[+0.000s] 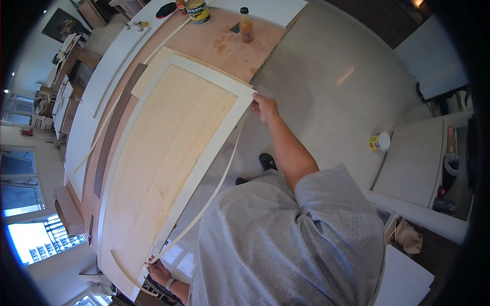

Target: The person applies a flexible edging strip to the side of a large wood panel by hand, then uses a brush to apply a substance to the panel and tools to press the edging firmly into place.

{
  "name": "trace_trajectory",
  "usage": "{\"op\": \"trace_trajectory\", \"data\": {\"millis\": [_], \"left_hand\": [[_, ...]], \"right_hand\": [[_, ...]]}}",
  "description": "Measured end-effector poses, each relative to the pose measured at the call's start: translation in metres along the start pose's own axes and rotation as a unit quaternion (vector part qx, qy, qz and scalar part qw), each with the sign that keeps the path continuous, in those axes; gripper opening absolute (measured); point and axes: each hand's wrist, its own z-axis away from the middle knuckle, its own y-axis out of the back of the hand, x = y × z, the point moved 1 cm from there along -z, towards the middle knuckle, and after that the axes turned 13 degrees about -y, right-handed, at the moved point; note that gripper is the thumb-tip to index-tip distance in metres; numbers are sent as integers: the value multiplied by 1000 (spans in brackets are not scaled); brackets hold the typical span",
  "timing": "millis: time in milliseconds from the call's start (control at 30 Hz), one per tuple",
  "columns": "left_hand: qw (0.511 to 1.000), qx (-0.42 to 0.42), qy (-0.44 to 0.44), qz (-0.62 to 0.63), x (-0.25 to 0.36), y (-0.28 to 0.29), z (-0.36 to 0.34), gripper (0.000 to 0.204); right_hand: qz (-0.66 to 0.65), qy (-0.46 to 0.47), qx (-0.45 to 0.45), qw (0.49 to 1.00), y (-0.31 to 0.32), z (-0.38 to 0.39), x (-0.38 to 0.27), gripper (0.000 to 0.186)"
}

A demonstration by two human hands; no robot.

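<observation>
A large wooden door panel (163,132) with a pale wood centre and white border lies flat in front of me. A long, thin, pale edging strip (222,179) runs beside its near edge, bowing away from the panel between my hands. My right hand (265,107) is closed at the panel's far right corner, pinching the strip's end there. At the near left corner, my left hand (159,270) has its fingers closed on the strip; the fingertips are partly hard to make out. The strip's loose tail (124,269) curls over the panel's near left end.
The panel lies on a brown worktable (255,53) with a brown board (118,127) along its far side. A yellow-black tin (197,11) and a bottle of amber liquid (245,26) stand at its far end. A white-lidded tub (380,142) sits at right.
</observation>
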Motion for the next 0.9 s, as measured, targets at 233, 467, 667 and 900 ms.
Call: {"op": "trace_trajectory", "data": {"millis": [233,467,667,900], "left_hand": [[999,16,12,27,2,-4,5,31],[1000,-2,8,30,3,-7,7,32],[999,-18,-9,48,-2,1,-2,34],[999,-3,-14,52,-2,1,1,32]], "right_hand": [[14,18,25,999,1,-5,0,16],[23,33,57,998,-3,5,3,15],[75,-10,-8,997,-2,20,16,16],[50,7,-31,998,0,5,23,18]]}}
